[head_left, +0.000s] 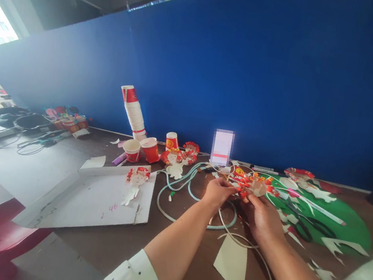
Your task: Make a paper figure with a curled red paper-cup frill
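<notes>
A red-and-white paper-cup cutout (257,187) with fringed red edges is up in front of me, held in both hands. My left hand (219,192) pinches its left edge between thumb and fingers. On the other side, my right hand (263,217) grips its lower right part; some of those fingers are hidden. Just right of the hands, dark-handled scissors (310,226) lie on a green round mat (352,225), beside a white-and-pink pen (323,210). A similar figure-shaped cutout (136,181) rests on a white board (102,209) to the left.
A leaning stack of paper cups (136,116) stands near the blue partition (252,75), with two red cups (150,149) in front. A pale blue cable (163,204) coils across the brown table (186,257). Paper scraps (233,264) lie near my arms.
</notes>
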Available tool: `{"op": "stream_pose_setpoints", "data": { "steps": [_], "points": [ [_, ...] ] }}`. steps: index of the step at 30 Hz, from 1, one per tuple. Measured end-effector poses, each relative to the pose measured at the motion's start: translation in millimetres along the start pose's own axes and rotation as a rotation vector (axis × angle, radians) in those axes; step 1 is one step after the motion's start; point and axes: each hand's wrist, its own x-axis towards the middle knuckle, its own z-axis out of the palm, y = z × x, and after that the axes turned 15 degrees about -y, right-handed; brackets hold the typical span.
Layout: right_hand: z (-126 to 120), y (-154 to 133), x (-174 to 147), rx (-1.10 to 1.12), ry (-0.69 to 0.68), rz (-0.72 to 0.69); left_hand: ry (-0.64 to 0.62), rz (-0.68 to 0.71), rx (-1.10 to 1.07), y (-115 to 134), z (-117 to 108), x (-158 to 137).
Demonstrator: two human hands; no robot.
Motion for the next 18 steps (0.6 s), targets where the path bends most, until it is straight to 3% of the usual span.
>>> {"op": "stream_pose_setpoints", "data": {
  "steps": [12, 18],
  "points": [
    [-1.0, 3.6, 1.3, 0.07, 0.035, 0.003, 0.008, -0.009, -0.13, 4.3, 4.4, -3.2],
    [-5.3, 7.4, 4.8, 0.12, -0.005, 0.012, -0.103, -0.02, -0.152, 2.2, 1.7, -2.3]
  ]
}}
